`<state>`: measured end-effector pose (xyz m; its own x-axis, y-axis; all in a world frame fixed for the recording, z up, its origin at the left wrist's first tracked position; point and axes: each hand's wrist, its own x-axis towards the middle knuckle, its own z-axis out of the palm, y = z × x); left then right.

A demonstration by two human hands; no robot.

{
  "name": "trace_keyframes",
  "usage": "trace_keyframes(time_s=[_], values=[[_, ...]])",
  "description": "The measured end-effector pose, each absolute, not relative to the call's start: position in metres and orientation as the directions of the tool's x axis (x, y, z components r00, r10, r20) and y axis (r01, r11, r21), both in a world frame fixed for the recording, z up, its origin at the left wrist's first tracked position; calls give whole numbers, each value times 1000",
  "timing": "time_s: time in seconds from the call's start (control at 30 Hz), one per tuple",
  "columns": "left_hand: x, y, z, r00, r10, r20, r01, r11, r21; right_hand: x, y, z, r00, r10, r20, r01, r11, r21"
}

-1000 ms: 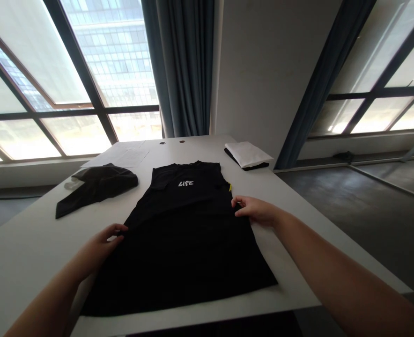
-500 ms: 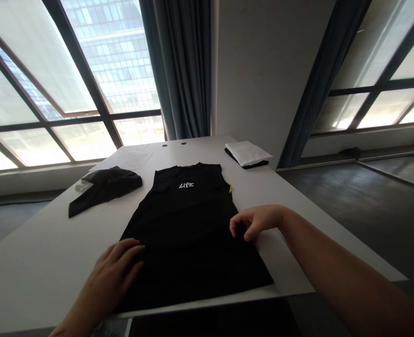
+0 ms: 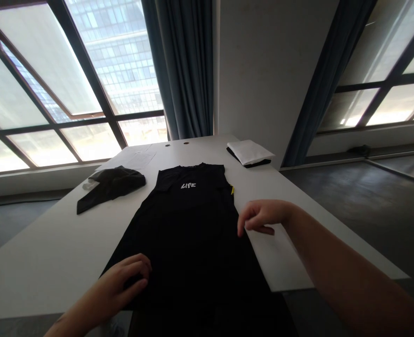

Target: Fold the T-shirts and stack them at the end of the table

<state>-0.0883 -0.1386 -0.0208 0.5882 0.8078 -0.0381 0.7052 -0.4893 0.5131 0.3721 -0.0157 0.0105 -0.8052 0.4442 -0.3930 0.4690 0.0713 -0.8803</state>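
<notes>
A black T-shirt [image 3: 193, 234] lies spread flat, its neck away from me and white lettering reading upside down on it. Its lower part reaches the near table edge, where the dark hem is hard to make out. My left hand [image 3: 128, 281] is over the shirt's lower left side, fingers bent and thumb apart from them, with no cloth visibly gripped. By the shirt's right edge is my right hand [image 3: 261, 217], its index finger pointing down at the cloth and the other fingers loosely bent, holding nothing.
A crumpled black garment [image 3: 114, 185] lies on the white table [image 3: 62, 255] to the left. Folded white cloth [image 3: 251, 152] rests on a black one at the back right. Paper sheets [image 3: 133, 159] lie at the far left. A blue curtain [image 3: 189, 70] hangs behind the table.
The shirt's lower part has come toward me, over the near table edge. My left hand has moved nearer and its fingers bend more. My right hand has shifted slightly right.
</notes>
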Motion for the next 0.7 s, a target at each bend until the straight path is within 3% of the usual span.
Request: trace_keyframes(time_s=[0.07, 0.13, 0.2, 0.27, 0.53, 0.7], values=[[-86, -129, -16, 556, 831, -20, 736, -481, 477, 370, -2, -3, -569, 800, -189, 576, 223, -787], [-84, -112, -15, 521, 854, 11, 776, -479, 411, 366, 14, -19, -311, 950, 42, 774, 279, -568], [-82, -89, -16, 493, 869, 36, 806, -472, 358, 363, 30, -35, -224, 965, 138, 889, 260, -376], [-82, -63, -21, 451, 891, 55, 838, -444, 317, 363, 41, -47, -199, 970, 137, 927, 232, -295], [-104, 8, -54, 264, 964, 33, 942, -265, 204, 358, 52, -59, 16, 971, 237, 977, 35, -210], [-119, 10, -74, 263, 962, 76, 950, -272, 155, 356, 60, -61, 138, 969, 207, 961, -81, -263]])
